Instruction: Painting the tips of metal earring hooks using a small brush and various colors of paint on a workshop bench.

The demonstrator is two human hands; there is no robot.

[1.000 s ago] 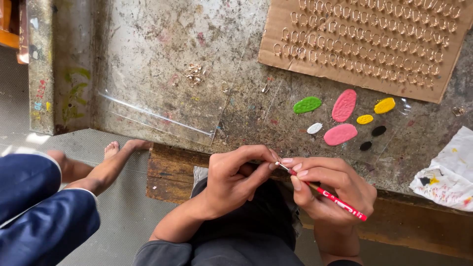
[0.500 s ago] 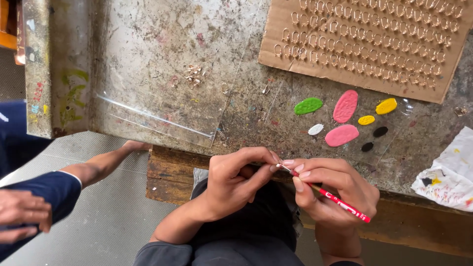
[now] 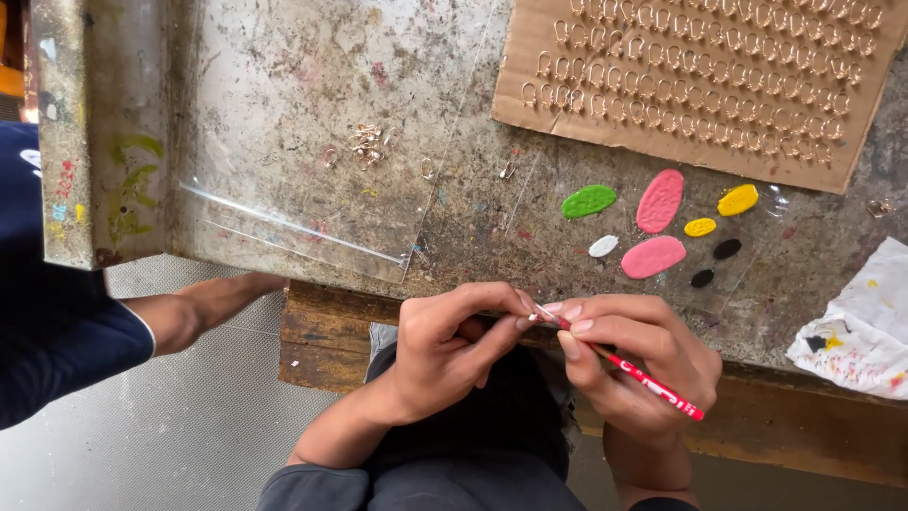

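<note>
Head view looked straight down at your hands over the edge of a stained, paint-flecked workbench [image 3: 284, 114]. At the far left, another person's dark blue sleeve [image 3: 57, 322] and bare forearm [image 3: 203, 303] reached in below the bench edge, well apart from you. On the bench lay a clear plastic sheet [image 3: 312, 189] with a small heap of metal rings [image 3: 366, 142] on it.

Your left hand [image 3: 445, 345] was curled, thumb and forefinger pressed together at the tip on something too small to make out, right where the brush tip met it. Your right hand [image 3: 643, 360] pinched a thin red-handled paintbrush [image 3: 648, 378] between thumb and fingers, in a pencil grip. The brush looked slim, its red shaft running from your fingertips down and to the right past your palm, with pale marks along it and a light ferrule at the working end, which touched your left fingertips. Both hands hung just in front of the bench's near edge, over your lap.

Beyond them sat paint blobs: green [image 3: 588, 201], two pink [image 3: 659, 201], white, yellow and black. A cardboard sheet [image 3: 690, 76] studded with rows of small rings lay above, and a paint-smeared white rag [image 3: 856, 326] lay at the right.
</note>
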